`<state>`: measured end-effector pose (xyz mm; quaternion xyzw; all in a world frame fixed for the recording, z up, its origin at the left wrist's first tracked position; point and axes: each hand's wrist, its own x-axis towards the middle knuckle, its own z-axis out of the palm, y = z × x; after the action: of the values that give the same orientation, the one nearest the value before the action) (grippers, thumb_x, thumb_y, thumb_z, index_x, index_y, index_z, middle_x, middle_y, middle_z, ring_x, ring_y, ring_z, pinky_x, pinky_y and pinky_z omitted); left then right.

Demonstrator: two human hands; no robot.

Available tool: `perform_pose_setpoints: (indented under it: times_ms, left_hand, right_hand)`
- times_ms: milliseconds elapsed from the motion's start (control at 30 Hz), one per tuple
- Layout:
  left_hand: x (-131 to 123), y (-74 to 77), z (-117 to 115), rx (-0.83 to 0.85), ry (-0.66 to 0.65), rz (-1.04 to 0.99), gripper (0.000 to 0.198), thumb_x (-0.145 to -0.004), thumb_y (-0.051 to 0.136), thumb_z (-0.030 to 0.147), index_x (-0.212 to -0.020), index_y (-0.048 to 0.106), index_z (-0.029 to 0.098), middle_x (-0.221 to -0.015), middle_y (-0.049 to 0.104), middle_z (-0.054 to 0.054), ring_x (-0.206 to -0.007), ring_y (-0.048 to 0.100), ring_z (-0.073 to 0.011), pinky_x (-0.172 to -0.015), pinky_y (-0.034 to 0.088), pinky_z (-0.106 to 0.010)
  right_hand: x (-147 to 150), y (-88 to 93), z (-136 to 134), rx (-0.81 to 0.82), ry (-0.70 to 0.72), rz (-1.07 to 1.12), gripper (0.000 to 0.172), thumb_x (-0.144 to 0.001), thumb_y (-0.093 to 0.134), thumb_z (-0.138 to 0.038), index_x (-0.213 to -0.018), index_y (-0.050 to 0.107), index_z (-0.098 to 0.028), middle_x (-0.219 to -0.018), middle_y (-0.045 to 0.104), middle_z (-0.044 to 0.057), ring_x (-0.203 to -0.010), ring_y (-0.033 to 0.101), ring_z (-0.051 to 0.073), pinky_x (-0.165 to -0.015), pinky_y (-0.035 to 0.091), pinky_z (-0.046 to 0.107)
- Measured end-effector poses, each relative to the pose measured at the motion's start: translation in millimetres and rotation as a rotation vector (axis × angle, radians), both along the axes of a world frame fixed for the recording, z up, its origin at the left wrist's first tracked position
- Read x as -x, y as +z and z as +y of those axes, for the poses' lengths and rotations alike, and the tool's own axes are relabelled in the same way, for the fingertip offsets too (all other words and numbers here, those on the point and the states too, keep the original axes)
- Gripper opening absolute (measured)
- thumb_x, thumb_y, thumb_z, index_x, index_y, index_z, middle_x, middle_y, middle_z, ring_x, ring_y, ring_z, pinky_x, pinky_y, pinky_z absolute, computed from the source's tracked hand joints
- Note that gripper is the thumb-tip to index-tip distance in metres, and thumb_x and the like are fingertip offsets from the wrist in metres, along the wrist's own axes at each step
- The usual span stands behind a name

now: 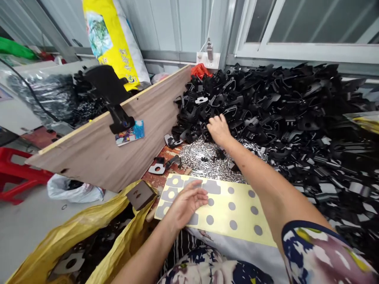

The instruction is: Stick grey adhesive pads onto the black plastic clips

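My left hand (186, 204) lies flat, fingers stretched out, on a pale yellow sheet (233, 215) printed with grey dots and shapes, which rests on my lap. My right hand (218, 129) reaches forward into the near edge of a big heap of black plastic parts (290, 114). Its fingers curl down among the parts, and whether they hold one is hidden. Just below that hand lies a pile of small shiny metal pieces (207, 161).
A tilted wooden board (118, 150) walls the left side, with a black clamp (114, 106) and a coloured card (130, 135) on it. A yellow sack (74, 240) with parts sits at the lower left. Beyond are a red stool (14, 173), a yellow bag (115, 43) and a window.
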<state>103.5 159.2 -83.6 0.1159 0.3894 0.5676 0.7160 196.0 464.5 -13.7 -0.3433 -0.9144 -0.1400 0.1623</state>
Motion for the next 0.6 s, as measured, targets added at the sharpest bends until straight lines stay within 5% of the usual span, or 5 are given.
perform_pose_setpoints:
  times_ms: [67,167,367,467,600]
  left_hand:
    - [-25,-6.7,-3,-0.028,-0.012,0.006,0.047,-0.08,0.082,0.019,-0.123,0.063,0.016,-0.103,0.073,-0.009,-0.089,0.071,-0.0196,-0.092,0.055,-0.036]
    - [-53,-7.5,-2,-0.053,-0.074,0.005,0.057,-0.077,0.087,0.021,-0.128,0.062,0.019,-0.108,0.069,-0.008,-0.095,0.069,-0.0198,-0.092,0.051,-0.034]
    - [-82,8.5,8,-0.175,0.105,-0.051,0.092,-0.082,0.088,0.031,-0.158,0.037,0.036,-0.127,0.065,-0.007,-0.115,0.065,-0.0217,-0.101,0.049,-0.036]
    - [-81,11.3,13,-0.146,0.13,0.022,0.085,-0.086,0.086,0.03,-0.157,0.039,0.036,-0.112,0.069,-0.003,-0.103,0.067,-0.0189,-0.099,0.05,-0.033]
    - [-62,9.1,22,-0.118,0.098,0.104,0.066,-0.092,0.079,0.027,-0.148,0.046,0.031,-0.107,0.073,-0.006,-0.1,0.07,-0.0205,-0.092,0.053,-0.033]
  right_hand:
    - [-29,1.1,-2,-0.011,-0.016,-0.011,0.025,-0.099,0.055,-0.007,-0.092,0.076,-0.018,-0.1,0.07,0.011,-0.11,0.057,0.03,-0.12,0.034,0.056]
    - [-80,4.2,-41,-0.02,-0.067,0.025,0.012,-0.098,0.064,-0.015,-0.101,0.075,-0.016,-0.101,0.068,0.011,-0.1,0.057,0.028,-0.097,0.049,0.044]
    - [-132,-27.1,-219,-0.028,0.033,0.132,0.025,-0.108,0.054,-0.025,-0.098,0.077,-0.021,-0.086,0.071,0.006,-0.076,0.057,0.022,-0.066,0.045,0.037]
    - [-141,-51.6,-274,0.172,0.102,0.283,0.024,-0.106,0.056,-0.019,-0.116,0.077,-0.022,-0.101,0.079,0.007,-0.089,0.068,0.023,-0.079,0.054,0.04]
    - [-169,-72.1,-278,0.575,-0.083,0.755,0.026,-0.102,0.06,-0.022,-0.123,0.076,-0.025,-0.119,0.077,0.008,-0.109,0.072,0.025,-0.091,0.061,0.04]
